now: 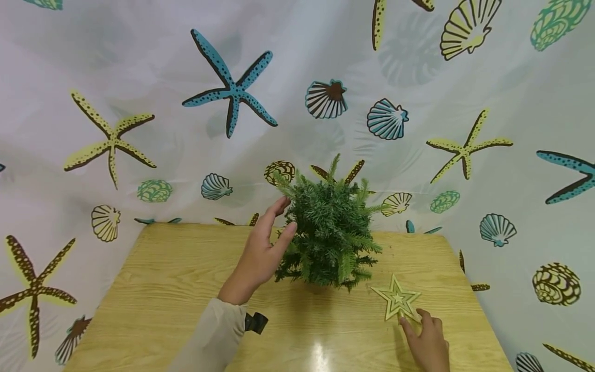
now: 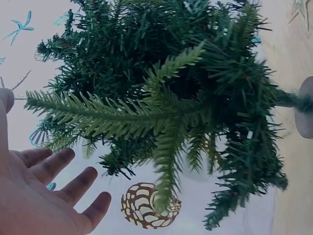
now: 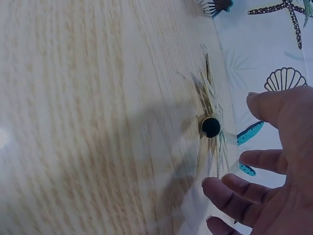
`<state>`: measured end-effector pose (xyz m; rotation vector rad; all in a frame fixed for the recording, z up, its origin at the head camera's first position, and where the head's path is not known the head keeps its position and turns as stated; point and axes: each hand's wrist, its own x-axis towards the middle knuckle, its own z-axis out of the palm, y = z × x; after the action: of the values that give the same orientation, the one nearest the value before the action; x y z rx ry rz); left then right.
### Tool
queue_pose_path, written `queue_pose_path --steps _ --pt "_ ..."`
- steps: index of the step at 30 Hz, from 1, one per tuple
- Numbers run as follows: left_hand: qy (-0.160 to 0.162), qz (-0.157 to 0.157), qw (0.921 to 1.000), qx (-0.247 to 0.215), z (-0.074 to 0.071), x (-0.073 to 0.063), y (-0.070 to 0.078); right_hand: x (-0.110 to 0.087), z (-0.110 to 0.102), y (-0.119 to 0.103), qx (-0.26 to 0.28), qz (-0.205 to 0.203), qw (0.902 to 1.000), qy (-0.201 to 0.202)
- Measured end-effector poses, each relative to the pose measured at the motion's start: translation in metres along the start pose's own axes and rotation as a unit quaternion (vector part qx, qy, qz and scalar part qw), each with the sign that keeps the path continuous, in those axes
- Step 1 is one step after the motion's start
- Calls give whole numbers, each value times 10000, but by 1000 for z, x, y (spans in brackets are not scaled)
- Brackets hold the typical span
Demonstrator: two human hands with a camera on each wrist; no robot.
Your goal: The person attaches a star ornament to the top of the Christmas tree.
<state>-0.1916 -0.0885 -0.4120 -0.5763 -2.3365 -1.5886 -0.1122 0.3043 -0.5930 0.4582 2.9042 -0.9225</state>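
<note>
A small artificial Christmas tree (image 1: pixel 327 232) stands upright on the wooden table, its base (image 2: pixel 305 110) visible at the right edge of the left wrist view. My left hand (image 1: pixel 262 253) is raised beside the tree's left side, fingers spread and gripping nothing. In the left wrist view a gap shows between the fingers and the lighter green branch tips (image 2: pixel 112 115). To the right of the tree lies a gold star (image 1: pixel 396 298) with a dark round opening (image 3: pixel 211 127) at its near side. My right hand (image 1: pixel 425 343) reaches over the star's near points, thumb and fingers apart around it.
The wooden table (image 1: pixel 186 289) has a back edge close behind the tree. A white cloth (image 1: pixel 153 62) printed with starfish and shells hangs behind and along both sides. A dark strap end (image 1: pixel 256 323) sticks out from the left sleeve.
</note>
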Motion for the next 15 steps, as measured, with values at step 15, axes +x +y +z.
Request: queue_pose_path --steps 15 --pt "-108 -631 9975 -304 5 18 -5 9 5 4 -63 -68 9999 -118"
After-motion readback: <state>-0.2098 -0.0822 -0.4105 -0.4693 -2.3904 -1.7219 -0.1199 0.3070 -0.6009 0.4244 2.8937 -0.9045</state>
